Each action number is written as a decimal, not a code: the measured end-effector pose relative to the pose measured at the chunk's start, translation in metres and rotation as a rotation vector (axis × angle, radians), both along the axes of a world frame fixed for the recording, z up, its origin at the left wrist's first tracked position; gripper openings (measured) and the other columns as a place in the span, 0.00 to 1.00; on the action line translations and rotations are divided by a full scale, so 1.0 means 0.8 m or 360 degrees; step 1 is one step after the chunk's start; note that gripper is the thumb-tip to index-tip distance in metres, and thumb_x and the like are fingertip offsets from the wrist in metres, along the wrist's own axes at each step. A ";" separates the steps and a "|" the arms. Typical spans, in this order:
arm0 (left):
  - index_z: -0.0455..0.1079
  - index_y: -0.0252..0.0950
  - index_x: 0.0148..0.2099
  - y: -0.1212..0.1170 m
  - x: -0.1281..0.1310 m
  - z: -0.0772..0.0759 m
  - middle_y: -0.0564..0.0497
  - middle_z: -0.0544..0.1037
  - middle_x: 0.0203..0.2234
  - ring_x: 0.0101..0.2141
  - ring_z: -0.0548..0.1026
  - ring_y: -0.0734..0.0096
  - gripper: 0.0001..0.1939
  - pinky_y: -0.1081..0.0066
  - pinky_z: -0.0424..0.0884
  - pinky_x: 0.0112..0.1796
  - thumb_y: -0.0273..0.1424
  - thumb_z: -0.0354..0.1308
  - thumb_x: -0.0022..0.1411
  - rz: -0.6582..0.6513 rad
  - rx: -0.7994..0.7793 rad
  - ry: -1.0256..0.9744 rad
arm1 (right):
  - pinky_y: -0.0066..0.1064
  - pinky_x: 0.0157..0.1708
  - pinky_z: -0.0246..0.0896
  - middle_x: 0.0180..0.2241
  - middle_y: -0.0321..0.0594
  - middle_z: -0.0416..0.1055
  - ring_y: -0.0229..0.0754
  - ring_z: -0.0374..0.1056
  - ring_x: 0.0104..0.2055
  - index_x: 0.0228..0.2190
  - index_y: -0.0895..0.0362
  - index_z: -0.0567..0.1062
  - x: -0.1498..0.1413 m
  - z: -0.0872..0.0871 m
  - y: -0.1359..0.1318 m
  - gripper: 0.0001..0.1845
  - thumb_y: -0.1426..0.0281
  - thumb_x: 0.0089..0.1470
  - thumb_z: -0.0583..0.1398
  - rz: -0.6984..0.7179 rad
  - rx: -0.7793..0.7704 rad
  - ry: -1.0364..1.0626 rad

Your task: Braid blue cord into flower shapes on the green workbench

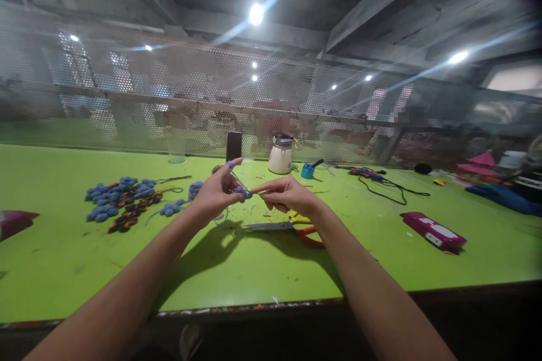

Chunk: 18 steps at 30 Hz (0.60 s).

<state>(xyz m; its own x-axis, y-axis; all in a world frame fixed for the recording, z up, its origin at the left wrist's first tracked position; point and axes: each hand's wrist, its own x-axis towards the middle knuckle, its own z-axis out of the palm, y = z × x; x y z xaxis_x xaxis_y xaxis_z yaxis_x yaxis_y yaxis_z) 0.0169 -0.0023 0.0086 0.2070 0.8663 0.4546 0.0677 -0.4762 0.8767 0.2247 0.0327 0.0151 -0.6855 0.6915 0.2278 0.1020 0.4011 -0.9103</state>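
Between the thumb and fingers of my left hand is a small blue crochet piece. Blue yarn wraps my raised left index finger and runs down to the piece. My right hand meets it from the right, fingers pinched on a thin crochet hook, mostly hidden in the grip. Behind my left hand sits a ball of blue yarn, and a loose yarn tail hangs below. Scissors with red and yellow handles lie on the green table under my right hand.
Blue crocheted flowers and dark orange-flecked ones lie left on the table. Farther back stand a phone, a cream jug and a blue pot. A corded tool and a purple-red case lie right.
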 end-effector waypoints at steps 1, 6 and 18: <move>0.47 0.35 0.64 -0.001 0.001 0.000 0.55 0.70 0.23 0.27 0.70 0.72 0.44 0.69 0.66 0.31 0.22 0.62 0.46 0.0013 0.0010 0.0034 | 0.20 0.11 0.43 0.16 0.32 0.67 0.25 0.50 0.11 0.44 0.61 0.75 0.001 0.001 0.000 0.18 0.71 0.49 0.60 0.0010 0.0031 -0.0043; 0.48 0.32 0.64 -0.003 0.003 -0.001 0.56 0.68 0.22 0.25 0.67 0.73 0.43 0.72 0.63 0.27 0.22 0.61 0.46 0.0041 -0.0037 0.0096 | 0.20 0.12 0.43 0.16 0.32 0.66 0.25 0.49 0.12 0.45 0.62 0.74 0.005 0.005 -0.001 0.19 0.73 0.49 0.58 -0.0002 0.0142 -0.0238; 0.55 0.28 0.60 0.001 0.004 -0.005 0.55 0.69 0.22 0.26 0.67 0.72 0.38 0.70 0.63 0.29 0.23 0.61 0.45 0.0076 -0.0098 0.0121 | 0.23 0.21 0.52 0.17 0.30 0.59 0.30 0.54 0.20 0.44 0.60 0.76 0.007 0.010 -0.003 0.24 0.80 0.44 0.54 -0.0018 0.0353 -0.0481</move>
<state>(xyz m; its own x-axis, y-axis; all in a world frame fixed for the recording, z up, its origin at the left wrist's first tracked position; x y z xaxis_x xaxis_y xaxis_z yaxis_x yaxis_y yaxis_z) 0.0197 -0.0011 0.0045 0.1968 0.9018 0.3848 0.1565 -0.4163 0.8957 0.2304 0.0300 0.0233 -0.7375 0.6558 0.1613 0.3583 0.5824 -0.7297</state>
